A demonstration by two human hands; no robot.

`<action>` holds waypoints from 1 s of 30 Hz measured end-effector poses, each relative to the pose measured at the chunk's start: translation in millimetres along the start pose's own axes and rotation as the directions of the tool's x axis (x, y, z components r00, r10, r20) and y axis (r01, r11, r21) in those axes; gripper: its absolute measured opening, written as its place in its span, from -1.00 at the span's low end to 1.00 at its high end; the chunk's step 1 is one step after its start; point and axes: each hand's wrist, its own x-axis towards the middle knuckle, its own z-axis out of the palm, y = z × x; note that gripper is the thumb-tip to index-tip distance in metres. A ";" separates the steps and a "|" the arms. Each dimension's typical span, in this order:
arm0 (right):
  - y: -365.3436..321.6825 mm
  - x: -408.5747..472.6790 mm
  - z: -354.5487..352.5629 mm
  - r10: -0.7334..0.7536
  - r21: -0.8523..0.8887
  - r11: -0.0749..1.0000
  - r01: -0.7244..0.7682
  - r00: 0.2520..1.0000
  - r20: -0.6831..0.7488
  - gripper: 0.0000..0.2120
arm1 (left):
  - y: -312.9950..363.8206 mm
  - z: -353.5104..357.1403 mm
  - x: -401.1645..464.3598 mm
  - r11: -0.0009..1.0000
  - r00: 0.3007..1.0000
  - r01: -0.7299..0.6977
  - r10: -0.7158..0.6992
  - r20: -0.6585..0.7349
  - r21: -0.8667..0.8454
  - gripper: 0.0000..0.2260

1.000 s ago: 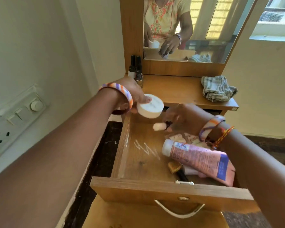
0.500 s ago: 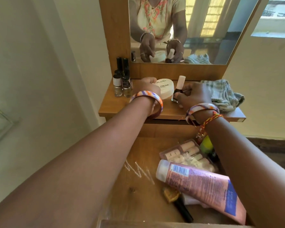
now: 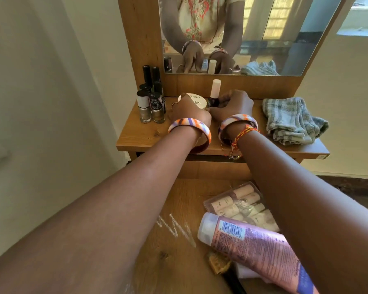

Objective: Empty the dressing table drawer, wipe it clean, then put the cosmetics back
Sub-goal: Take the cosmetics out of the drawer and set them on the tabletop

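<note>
My left hand (image 3: 188,112) rests on a round cream jar (image 3: 197,100) that stands on the dressing table top (image 3: 140,134). Beside it my right hand (image 3: 232,106) grips a dark nail polish bottle with a white cap (image 3: 215,92), its base on the table top. Below, the open drawer (image 3: 174,240) holds a pink tube (image 3: 257,251), a clear box of small bottles (image 3: 238,203) and a small brown item (image 3: 218,263). White streaks mark the drawer floor.
Several nail polish bottles (image 3: 151,100) stand at the table top's left rear. A folded grey-green cloth (image 3: 291,122) lies at the right. The mirror (image 3: 253,28) rises behind. A white wall runs along the left.
Both hands have carried the jar and the bottle from the drawer up to the table top, and now sit slightly farther back. The view has tilted closer.
</note>
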 end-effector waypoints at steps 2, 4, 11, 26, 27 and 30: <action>-0.6 2.9 2.5 0.029 0.016 0.999 -0.029 0.999 0.020 -0.64 | -0.4 4.6 6.7 0.998 0.999 0.027 -0.028 -0.020 -0.049 -0.41; 0.3 6.9 4.2 0.051 0.017 0.999 -0.051 0.998 0.026 -0.64 | 1.5 6.9 2.9 0.994 1.000 0.028 -0.027 0.006 -0.102 -0.32; -4.6 16.7 10.7 0.027 -0.120 0.992 -0.023 0.999 0.039 -0.71 | -1.9 13.2 -7.8 0.997 0.991 -0.082 0.083 -0.103 0.014 -0.42; 5.9 9.2 4.7 -0.044 -0.090 0.994 0.056 0.991 0.127 -0.61 | -7.3 25.3 -9.0 0.989 0.970 -0.140 0.147 -0.195 0.051 -0.46; 6.3 7.2 4.5 -0.055 -0.116 0.991 0.071 0.989 0.136 -0.58 | -8.0 25.2 -10.2 0.989 0.969 -0.142 0.149 -0.199 0.050 -0.46; 8.1 -3.7 -0.2 -0.055 -0.143 0.986 0.080 0.984 0.172 -0.50 | -7.7 21.1 -15.0 0.991 0.973 -0.130 0.126 -0.194 -0.008 -0.43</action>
